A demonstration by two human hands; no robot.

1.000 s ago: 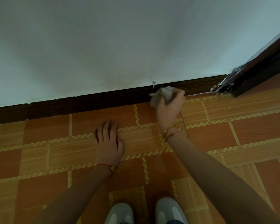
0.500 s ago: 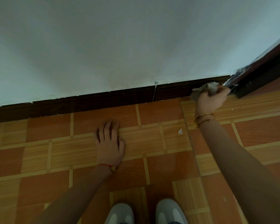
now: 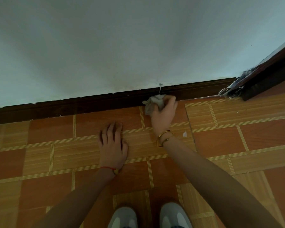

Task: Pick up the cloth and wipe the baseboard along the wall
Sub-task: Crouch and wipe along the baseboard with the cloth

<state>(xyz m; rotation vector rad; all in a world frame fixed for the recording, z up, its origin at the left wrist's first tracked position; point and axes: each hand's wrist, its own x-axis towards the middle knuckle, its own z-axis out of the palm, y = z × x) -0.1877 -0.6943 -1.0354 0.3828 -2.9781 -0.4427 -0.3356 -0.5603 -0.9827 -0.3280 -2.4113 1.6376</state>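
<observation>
1. The cloth (image 3: 153, 103) is a small, crumpled, pale grey wad. It sits at roughly 1 o'clock from the frame centre, pressed against the lower edge of the baseboard (image 3: 92, 104) where the board meets the floor.
2. The right hand (image 3: 163, 116) grips the cloth. The fingers are curled closed around the wad, with the thumb side toward the wall; loose folds of the cloth stick out at the hand's 10 o'clock side.
3. Two gold bangles (image 3: 163, 139) sit on the right wrist. The right forearm runs from the wrist toward 5 o'clock and leaves the frame at the lower right.
4. The baseboard is a dark brown strip. It crosses the frame from 9 o'clock to 2 o'clock along the foot of the pale wall (image 3: 122, 46). A thin pale mark (image 3: 160, 87) crosses the board just above the cloth.
5. The left hand (image 3: 113, 145) lies palm down on the floor at 7 o'clock from the cloth, well apart from it. Its fingers are extended flat and close together, pointing toward the wall, and hold nothing. A red string bracelet (image 3: 109, 168) circles the left wrist.
6. The floor (image 3: 237, 139) is orange-brown tile with lighter striped bands. A small white scrap (image 3: 185, 134) lies on it just beside the right wrist, at 3 o'clock.
7. A dark door frame (image 3: 270, 71) with chipped paint at its foot ends the baseboard at 2 o'clock.
8. Two grey shoe toes (image 3: 148, 216) show at 6 o'clock, on the bottom edge.
</observation>
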